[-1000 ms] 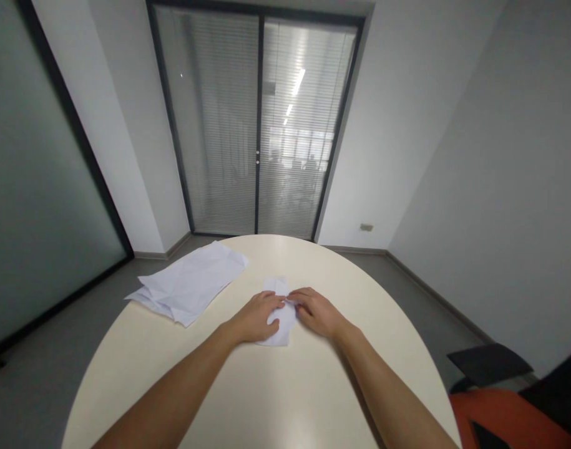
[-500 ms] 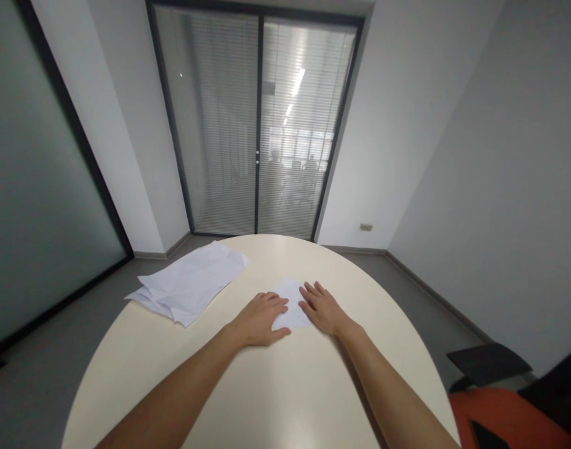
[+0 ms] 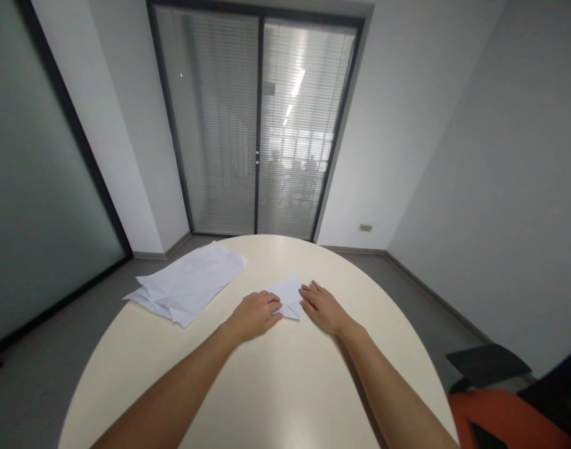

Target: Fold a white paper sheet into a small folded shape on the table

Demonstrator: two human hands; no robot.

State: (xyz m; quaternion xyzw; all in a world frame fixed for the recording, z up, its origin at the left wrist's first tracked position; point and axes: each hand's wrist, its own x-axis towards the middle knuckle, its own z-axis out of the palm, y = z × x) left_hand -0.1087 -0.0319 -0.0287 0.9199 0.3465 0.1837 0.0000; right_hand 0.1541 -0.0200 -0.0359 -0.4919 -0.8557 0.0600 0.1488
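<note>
A small piece of folded white paper (image 3: 287, 294) lies on the round table between my hands, a crease line showing near its near corner. My left hand (image 3: 256, 315) covers its left part, with fingers curled over it and the thumb drawn in at the near edge. What lies under those fingers is hidden. At the paper's right edge, my right hand (image 3: 323, 307) rests with its fingers stretched out nearly flat, the fingertips touching or very close to the paper.
Creased larger white sheets (image 3: 191, 280) lie at the table's far left, partly over its edge. The cream round table (image 3: 266, 386) spans the front. An orange and black chair (image 3: 500, 411) stands at the right. Glass doors with blinds (image 3: 257, 125) are beyond.
The folded paper has turned and shifted a little, so a corner now points toward me. My left hand has moved slightly left, its thumb closer to the fingers. My right hand has barely moved.
</note>
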